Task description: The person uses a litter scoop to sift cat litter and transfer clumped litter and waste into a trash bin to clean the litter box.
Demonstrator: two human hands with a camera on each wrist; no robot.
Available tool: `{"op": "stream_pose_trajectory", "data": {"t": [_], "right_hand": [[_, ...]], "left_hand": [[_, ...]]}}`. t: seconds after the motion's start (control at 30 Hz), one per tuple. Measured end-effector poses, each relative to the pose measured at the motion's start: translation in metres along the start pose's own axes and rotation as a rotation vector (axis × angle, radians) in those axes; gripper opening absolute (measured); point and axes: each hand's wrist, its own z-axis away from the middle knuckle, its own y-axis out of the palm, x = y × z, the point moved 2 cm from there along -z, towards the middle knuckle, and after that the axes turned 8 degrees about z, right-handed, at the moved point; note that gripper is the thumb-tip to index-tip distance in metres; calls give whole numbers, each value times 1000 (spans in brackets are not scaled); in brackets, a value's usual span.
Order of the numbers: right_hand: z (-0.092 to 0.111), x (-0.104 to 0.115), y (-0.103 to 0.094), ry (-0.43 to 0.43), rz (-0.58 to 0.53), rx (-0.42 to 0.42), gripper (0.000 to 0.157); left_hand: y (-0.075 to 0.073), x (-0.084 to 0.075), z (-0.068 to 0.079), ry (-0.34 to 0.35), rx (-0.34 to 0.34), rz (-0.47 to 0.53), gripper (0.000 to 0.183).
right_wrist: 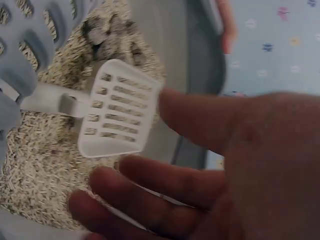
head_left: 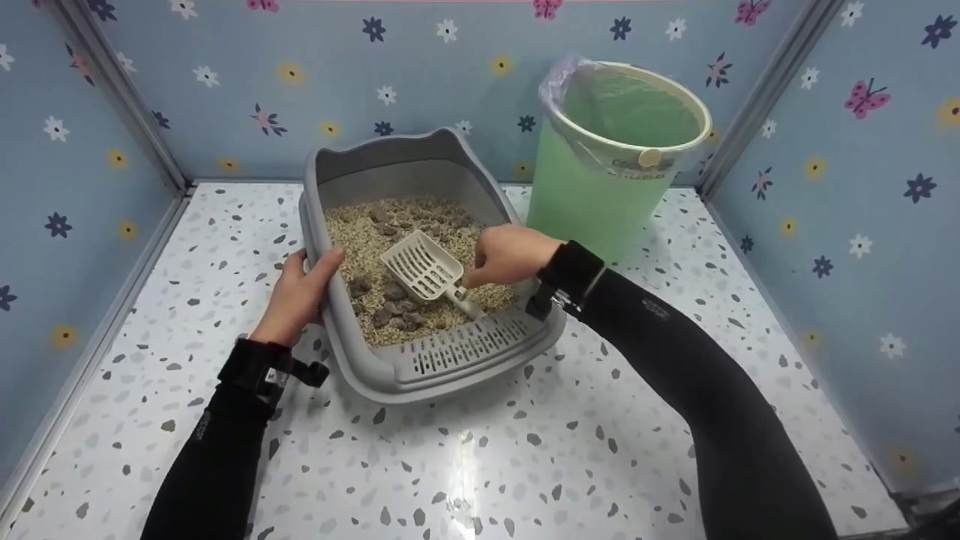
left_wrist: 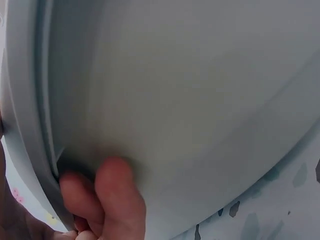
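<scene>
A grey litter box [head_left: 405,174] stands on the speckled floor, holding pale pellet litter [head_left: 360,247] with several dark clumps [head_left: 397,307]. My left hand [head_left: 294,300] grips its left rim, thumb on top; in the left wrist view the fingers [left_wrist: 119,195] curl beneath the rim against the outer wall. A white slotted litter scoop [head_left: 426,268] lies on the litter, its handle end against the slotted front ledge [head_left: 457,349]. Over the scoop is my right hand [head_left: 517,255]; the right wrist view shows its fingers [right_wrist: 145,200] spread near the scoop, gripping nothing.
A green bin [head_left: 592,195] lined with a thin plastic bag [head_left: 562,86] stands behind and right of the litter box. Flower-patterned panels [head_left: 420,67] enclose the floor [head_left: 465,450] at the back and both sides.
</scene>
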Motion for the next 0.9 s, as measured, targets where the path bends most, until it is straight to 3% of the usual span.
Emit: {"op": "stream_pose_trajectory", "data": {"t": [0.13, 0.3, 0.4, 0.57, 0.9], "right_hand": [[-23, 5, 8, 31, 65, 167, 48], [-36, 8, 15, 78, -14, 261, 32], [-38, 11, 18, 76, -31, 299, 31], [-42, 14, 23, 44, 11, 320, 35], [-57, 12, 30, 30, -10, 314, 32]], "left_hand": [[1, 2, -1, 12, 1, 9, 111], [2, 2, -2, 28, 6, 12, 111], [3, 1, -1, 38, 5, 8, 109], [3, 1, 0, 51, -9, -2, 108], [-1, 2, 1, 38, -28, -23, 111]]}}
